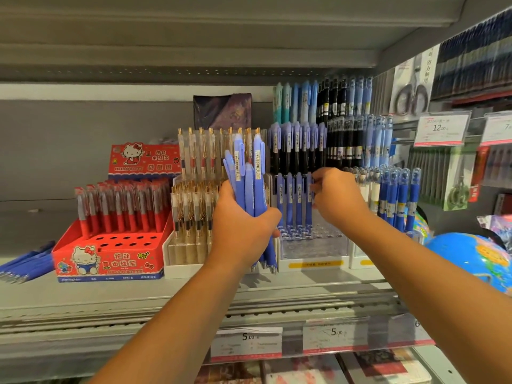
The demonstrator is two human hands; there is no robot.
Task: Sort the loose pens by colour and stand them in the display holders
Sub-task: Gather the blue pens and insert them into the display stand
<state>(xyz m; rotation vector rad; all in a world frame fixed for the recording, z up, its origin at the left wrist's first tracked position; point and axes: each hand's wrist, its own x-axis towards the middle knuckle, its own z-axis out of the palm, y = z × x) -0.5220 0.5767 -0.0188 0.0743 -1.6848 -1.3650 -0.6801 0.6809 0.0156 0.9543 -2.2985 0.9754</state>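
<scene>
My left hand grips a bundle of several blue pens, held upright in front of the shelf. My right hand pinches the top of one blue pen that stands in the front row of a clear tiered display holder. Three more blue pens stand to its left in that row. Several empty holes lie in front of them. The tiers behind hold black and blue pens. A loose pile of blue pens lies on the shelf at far left.
A red Hello Kitty box of red pens stands at the left, and a white holder of clear gold-clip pens sits beside it. Dark blue pens stand at right, a globe beyond. Price tags line the shelf edge.
</scene>
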